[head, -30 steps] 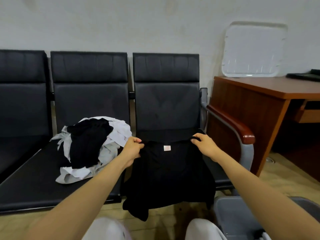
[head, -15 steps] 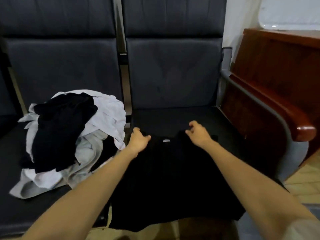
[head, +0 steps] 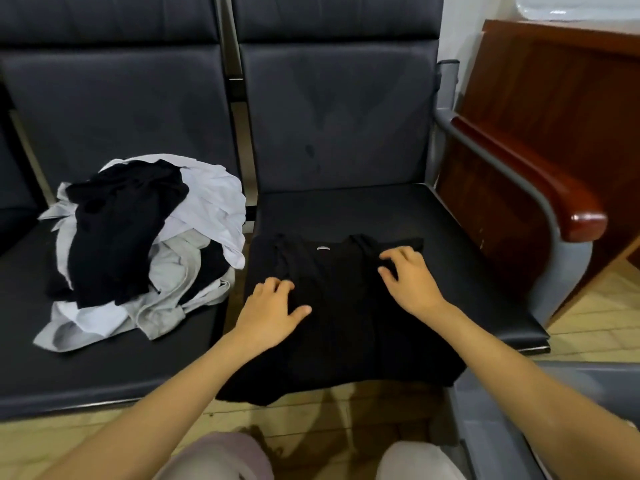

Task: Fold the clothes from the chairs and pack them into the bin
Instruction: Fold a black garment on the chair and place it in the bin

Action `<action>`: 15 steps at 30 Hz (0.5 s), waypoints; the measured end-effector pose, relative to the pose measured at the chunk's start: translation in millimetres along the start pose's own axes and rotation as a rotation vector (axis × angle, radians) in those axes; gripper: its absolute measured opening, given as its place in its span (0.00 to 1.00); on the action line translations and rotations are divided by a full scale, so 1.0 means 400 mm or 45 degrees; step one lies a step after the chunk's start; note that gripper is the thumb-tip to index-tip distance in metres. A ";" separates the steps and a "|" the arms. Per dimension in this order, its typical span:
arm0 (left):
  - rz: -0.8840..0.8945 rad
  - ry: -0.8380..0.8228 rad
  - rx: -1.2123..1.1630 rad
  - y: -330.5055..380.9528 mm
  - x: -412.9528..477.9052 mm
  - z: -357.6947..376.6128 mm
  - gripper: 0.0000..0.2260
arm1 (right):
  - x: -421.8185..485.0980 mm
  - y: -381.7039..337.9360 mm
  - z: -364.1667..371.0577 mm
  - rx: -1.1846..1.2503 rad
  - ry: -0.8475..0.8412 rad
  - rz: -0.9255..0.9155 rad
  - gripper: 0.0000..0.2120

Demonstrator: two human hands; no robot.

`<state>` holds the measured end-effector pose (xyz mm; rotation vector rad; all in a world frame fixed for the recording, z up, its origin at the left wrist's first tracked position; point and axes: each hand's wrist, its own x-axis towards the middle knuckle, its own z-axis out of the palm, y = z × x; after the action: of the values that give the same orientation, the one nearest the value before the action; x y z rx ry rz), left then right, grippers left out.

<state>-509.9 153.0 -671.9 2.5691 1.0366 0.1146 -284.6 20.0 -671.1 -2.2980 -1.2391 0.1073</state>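
Note:
A black shirt point(head: 343, 317) lies spread flat on the right chair seat point(head: 467, 258), collar and small label toward the backrest, its lower edge hanging over the seat's front. My left hand point(head: 268, 311) rests palm down on the shirt's left side with fingers spread. My right hand point(head: 408, 278) lies on the shirt's right shoulder area, fingers apart and slightly curled. Neither hand grips the cloth. A heap of black, white and grey clothes point(head: 138, 244) sits on the middle chair. The grey bin point(head: 485, 410) shows only as a rim at the lower right.
The right chair has a grey arm with a wooden armrest point(head: 540, 188). Beyond it stands a brown wooden desk point(head: 561, 81). A metal gap point(head: 239, 133) separates the two chair backs. My knees point(head: 225, 459) show at the bottom, over a yellowish floor.
The shirt was held up by its shoulders, then laid down on the seat. Both hands let go of it and now rest flat on the cloth. The view has moved closer.

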 end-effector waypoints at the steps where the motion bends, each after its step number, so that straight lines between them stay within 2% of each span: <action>1: -0.026 -0.101 0.109 0.002 -0.022 0.008 0.31 | -0.035 -0.004 -0.001 -0.074 -0.059 -0.007 0.19; 4: -0.089 -0.290 0.211 0.005 -0.051 0.034 0.34 | -0.118 0.001 0.012 -0.225 -0.353 0.055 0.25; 6: -0.102 -0.335 0.194 0.015 -0.032 0.051 0.33 | -0.125 0.030 0.020 -0.284 -0.449 0.065 0.28; 15: 0.068 -0.278 0.244 0.059 0.188 0.080 0.33 | 0.050 0.171 -0.003 -0.357 -0.415 0.157 0.29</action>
<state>-433.2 178.9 -697.7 2.7050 0.9368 -0.2588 -220.9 5.1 -699.6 -2.6801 -1.3382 0.3877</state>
